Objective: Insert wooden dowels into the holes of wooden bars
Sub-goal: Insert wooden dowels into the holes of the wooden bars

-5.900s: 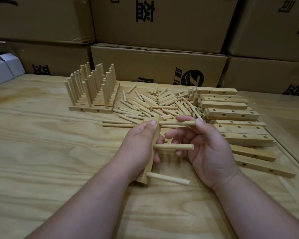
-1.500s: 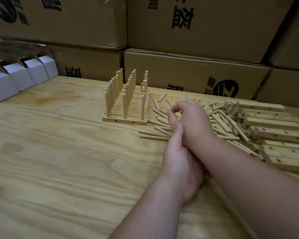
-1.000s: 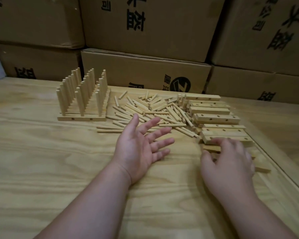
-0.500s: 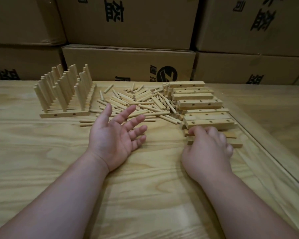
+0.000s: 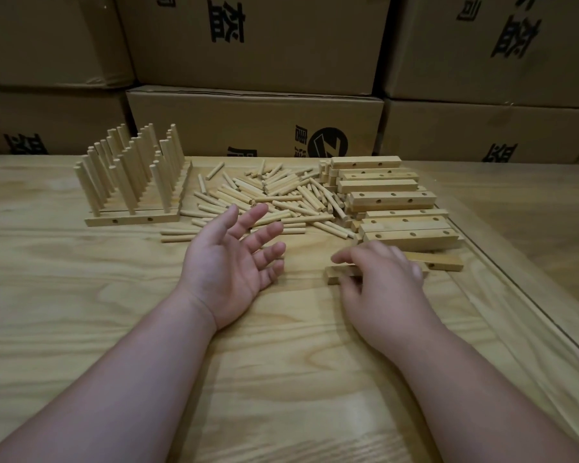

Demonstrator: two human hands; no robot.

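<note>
A heap of loose wooden dowels (image 5: 274,198) lies mid-table. To its right is a stack of wooden bars with holes (image 5: 391,198). On the left stand finished bars with upright dowels (image 5: 134,182). My left hand (image 5: 231,262) rests palm-up on the table, fingers spread, holding nothing. My right hand (image 5: 378,279) lies palm-down over the nearest bar (image 5: 335,275). Its thumb and fingers curl round that bar, whose left end shows past the thumb. Another single bar (image 5: 445,261) lies just behind it.
Stacked cardboard boxes (image 5: 254,125) form a wall along the table's (image 5: 81,312) far edge. The table's right edge (image 5: 522,295) runs diagonally close to the bar stack.
My right hand has drawn the nearest bar leftward, out from the stack. My left hand stays palm-up in the same spot.
</note>
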